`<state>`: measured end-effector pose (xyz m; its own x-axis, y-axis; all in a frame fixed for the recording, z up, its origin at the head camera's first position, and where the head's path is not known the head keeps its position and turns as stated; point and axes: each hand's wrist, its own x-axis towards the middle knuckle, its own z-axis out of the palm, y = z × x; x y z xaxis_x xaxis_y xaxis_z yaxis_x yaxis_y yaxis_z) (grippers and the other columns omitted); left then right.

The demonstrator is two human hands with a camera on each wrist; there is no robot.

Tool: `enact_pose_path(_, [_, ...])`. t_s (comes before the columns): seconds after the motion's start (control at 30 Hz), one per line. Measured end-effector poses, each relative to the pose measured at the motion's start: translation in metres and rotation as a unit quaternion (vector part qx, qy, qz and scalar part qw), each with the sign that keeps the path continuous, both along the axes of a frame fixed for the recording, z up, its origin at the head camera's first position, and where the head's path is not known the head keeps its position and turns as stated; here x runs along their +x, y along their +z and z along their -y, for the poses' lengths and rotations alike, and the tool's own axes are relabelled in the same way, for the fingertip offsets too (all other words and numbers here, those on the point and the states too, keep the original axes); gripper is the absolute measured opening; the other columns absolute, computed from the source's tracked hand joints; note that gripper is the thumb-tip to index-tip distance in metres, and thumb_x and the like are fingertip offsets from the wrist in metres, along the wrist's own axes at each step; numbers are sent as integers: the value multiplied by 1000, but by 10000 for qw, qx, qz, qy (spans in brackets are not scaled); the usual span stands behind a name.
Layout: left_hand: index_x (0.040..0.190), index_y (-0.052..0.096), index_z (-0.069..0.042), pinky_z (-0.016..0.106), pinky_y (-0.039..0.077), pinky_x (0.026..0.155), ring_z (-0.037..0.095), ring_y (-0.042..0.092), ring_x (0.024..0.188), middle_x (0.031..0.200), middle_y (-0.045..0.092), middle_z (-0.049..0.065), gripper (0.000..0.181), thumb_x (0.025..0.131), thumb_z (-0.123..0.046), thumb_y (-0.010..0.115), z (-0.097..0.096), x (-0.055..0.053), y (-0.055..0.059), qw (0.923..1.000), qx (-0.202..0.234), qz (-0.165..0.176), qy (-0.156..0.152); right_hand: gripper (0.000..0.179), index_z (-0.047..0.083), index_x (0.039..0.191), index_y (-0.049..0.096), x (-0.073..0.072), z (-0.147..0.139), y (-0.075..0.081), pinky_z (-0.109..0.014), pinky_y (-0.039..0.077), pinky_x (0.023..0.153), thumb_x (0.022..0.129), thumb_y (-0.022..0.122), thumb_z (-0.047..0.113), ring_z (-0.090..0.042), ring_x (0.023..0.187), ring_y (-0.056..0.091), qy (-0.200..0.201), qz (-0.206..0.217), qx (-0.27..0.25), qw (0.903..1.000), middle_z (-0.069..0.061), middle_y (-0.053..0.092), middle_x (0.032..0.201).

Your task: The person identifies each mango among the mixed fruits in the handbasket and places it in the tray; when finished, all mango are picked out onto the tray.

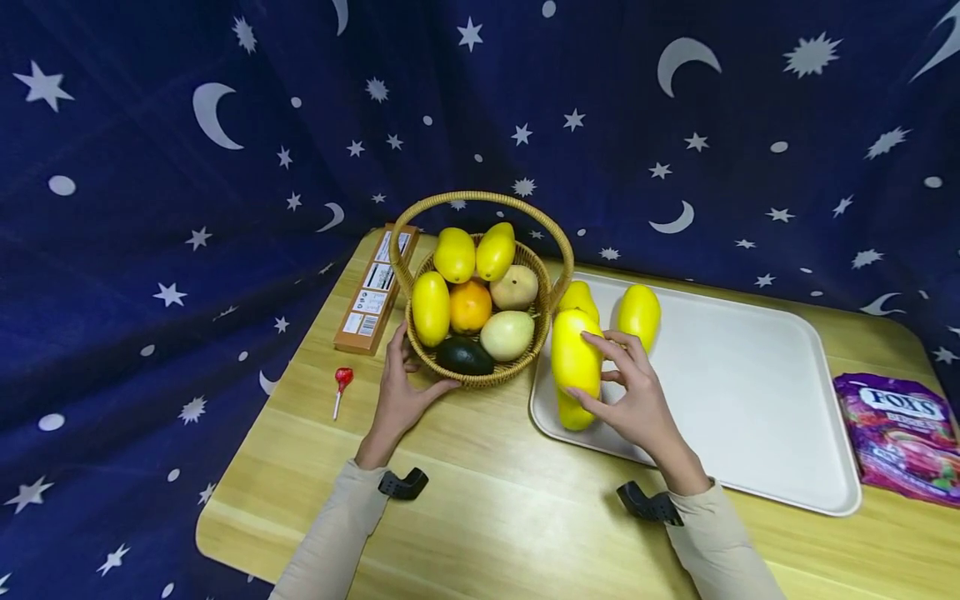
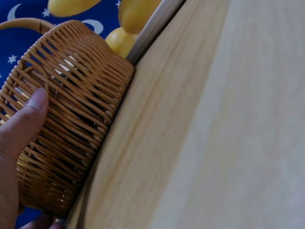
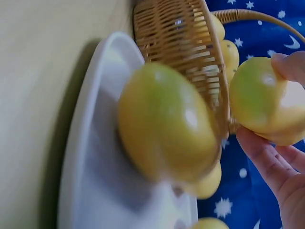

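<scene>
My right hand (image 1: 633,392) pinches a yellow mango (image 1: 576,354) between thumb and fingers, raised over the left end of the white tray (image 1: 738,392). Below it another mango (image 3: 164,121) lies on the tray. Two more mangoes, one behind the held one and one to its right (image 1: 639,315), rest there too. My left hand (image 1: 405,404) holds the near left side of the wicker basket (image 2: 71,109), thumb against the weave. Inside the basket are three mangoes, an orange fruit (image 1: 470,307), a dark green avocado (image 1: 465,357), a pale green fruit (image 1: 507,336) and a beige round fruit (image 1: 514,288).
An orange-brown box with labels (image 1: 377,287) lies left of the basket, a red lollipop (image 1: 342,379) nearer the front. A purple candy bag (image 1: 900,437) sits beside the tray's right end. The basket's handle (image 1: 480,197) arches upright. A starry blue cloth (image 1: 480,108) hangs behind the table.
</scene>
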<state>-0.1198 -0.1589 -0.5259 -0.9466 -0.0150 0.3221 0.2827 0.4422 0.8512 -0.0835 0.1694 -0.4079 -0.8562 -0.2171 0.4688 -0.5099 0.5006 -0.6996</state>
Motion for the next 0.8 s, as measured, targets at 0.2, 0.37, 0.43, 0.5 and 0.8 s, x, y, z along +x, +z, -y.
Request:
enact_pose_path(0.2, [157, 12, -24, 41, 51, 84, 28, 53, 119, 147, 39, 12, 125, 63, -23, 94, 0, 2, 0, 10000, -9, -49, 6, 72, -8, 128, 56, 13, -27, -10, -9, 51, 73, 61, 84, -16, 4, 107, 47, -190, 76, -43, 9998, -24, 46, 121])
enact_pose_path(0.37, [157, 12, -24, 39, 51, 84, 28, 54, 118, 145, 41, 13, 124, 63, -24, 94, 0, 2, 1, 10000, -25, -72, 8, 73, -6, 130, 57, 22, -43, -20, -5, 48, 72, 62, 83, -15, 0, 95, 50, -601, 379, 82, 9974, -22, 48, 120])
enact_pose_path(0.43, [157, 13, -24, 38, 51, 83, 29, 54, 117, 145, 41, 13, 124, 63, -24, 94, -1, 2, 1, 10000, -18, -83, 8, 72, -5, 130, 57, 25, -47, -23, -5, 48, 72, 63, 83, -15, -1, 92, 50, -725, 474, 115, 9962, -22, 49, 118])
enact_pose_path(0.5, [157, 13, -24, 41, 51, 83, 30, 54, 117, 145, 41, 15, 124, 63, -23, 94, -1, 2, 2, 9999, 12, -102, 12, 72, -5, 130, 57, 28, -50, -25, -4, 47, 73, 63, 83, -14, -1, 90, 51, -802, 544, 176, 9951, -21, 49, 115])
enact_pose_path(0.8, [157, 14, -24, 45, 50, 83, 32, 54, 118, 149, 38, 13, 123, 64, -22, 94, -2, 2, 3, 9999, 57, -100, 42, 80, 6, 136, 55, 25, -84, -76, -6, 49, 74, 64, 88, -5, 0, 88, 53, -793, 975, 472, 9909, -13, 49, 115])
